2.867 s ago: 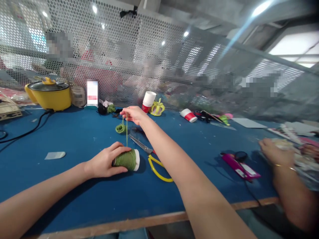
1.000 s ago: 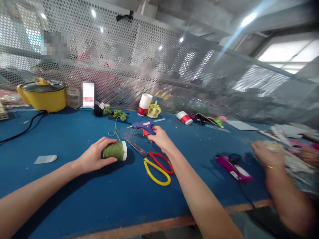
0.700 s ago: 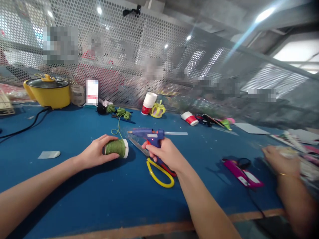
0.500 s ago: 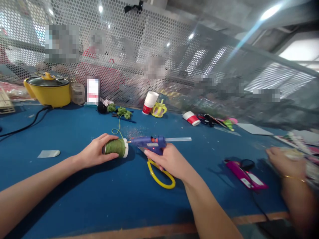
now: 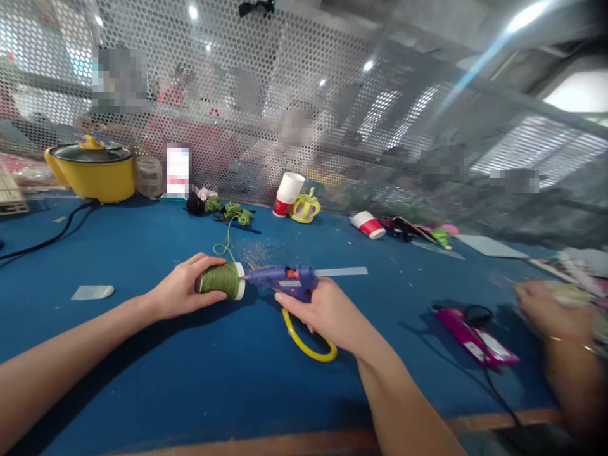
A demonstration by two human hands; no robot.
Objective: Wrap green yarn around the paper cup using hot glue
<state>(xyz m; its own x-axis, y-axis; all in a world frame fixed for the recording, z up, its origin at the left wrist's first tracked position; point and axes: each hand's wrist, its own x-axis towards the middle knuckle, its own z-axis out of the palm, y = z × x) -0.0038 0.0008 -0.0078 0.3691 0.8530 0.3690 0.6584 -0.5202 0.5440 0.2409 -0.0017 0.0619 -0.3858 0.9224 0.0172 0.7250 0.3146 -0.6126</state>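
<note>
No lettering, brand or number can be read: the pale label [image 5: 289,284] on the glue gun [image 5: 273,277] is too small, the white patches [image 5: 475,351] on the magenta pack [image 5: 458,328] are blurred, the phone screen [image 5: 177,170] is pixelated, and the mark [image 5: 282,208] on the standing cup [image 5: 289,187] is unclear.

Streaky glare from a ceiling lamp [image 5: 528,15], soft shadows on the table [image 5: 204,386], blur toward the right edge.

Right hand [image 5: 330,311]: off yarn strand [image 5: 228,238], now round blue glue gun [image 5: 281,280]; nozzle [image 5: 245,277] brought to 3 o'clock of yarn-wrapped roll [image 5: 220,281], at white rim [image 5: 240,290]; strand gone slack toward 12 o'clock; scissors [image 5: 308,353] now largely covered
</note>
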